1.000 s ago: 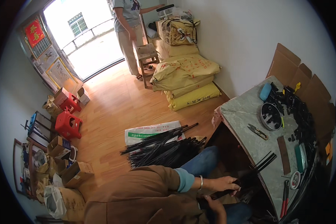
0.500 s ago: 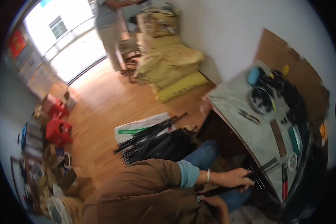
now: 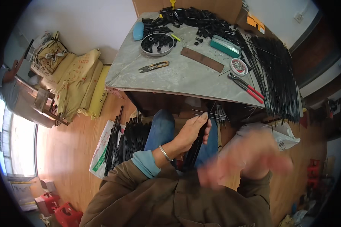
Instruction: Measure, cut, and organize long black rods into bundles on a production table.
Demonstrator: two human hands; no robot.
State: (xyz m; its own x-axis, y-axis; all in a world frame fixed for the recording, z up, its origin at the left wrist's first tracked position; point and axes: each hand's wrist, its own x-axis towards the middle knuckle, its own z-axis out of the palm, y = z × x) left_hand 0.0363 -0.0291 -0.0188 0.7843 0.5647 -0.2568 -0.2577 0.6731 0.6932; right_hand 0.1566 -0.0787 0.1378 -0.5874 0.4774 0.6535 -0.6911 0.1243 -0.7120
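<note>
My left hand [image 3: 191,132] is closed around a bundle of thin black rods [image 3: 194,151], held over my lap between my knees. Several thin metal wires [image 3: 212,114] stick out past its thumb toward the table. My right hand [image 3: 250,155] is raised at the right, above my right thigh; motion smears its fingers, so I cannot tell whether it holds anything. Nearest beyond it on the table lie pliers with red handles [image 3: 248,89]. Beside my left leg, a heap of black rods [image 3: 130,138] rests on a white sack [image 3: 98,160] on the floor.
On the grey table [image 3: 155,81] are thread snips [image 3: 154,67], a metal bowl of black parts [image 3: 157,44], a brown strip [image 3: 202,59], a green box [image 3: 225,46], a small white tub [image 3: 238,67] and many long black rods [image 3: 276,72]. Yellow sacks [image 3: 77,83] and another person [image 3: 21,94] are at left.
The view has swung right to face the table, so the doorway has shifted to the left edge. My right hand has come up from beside the left and blurs; the left keeps its bundle.
</note>
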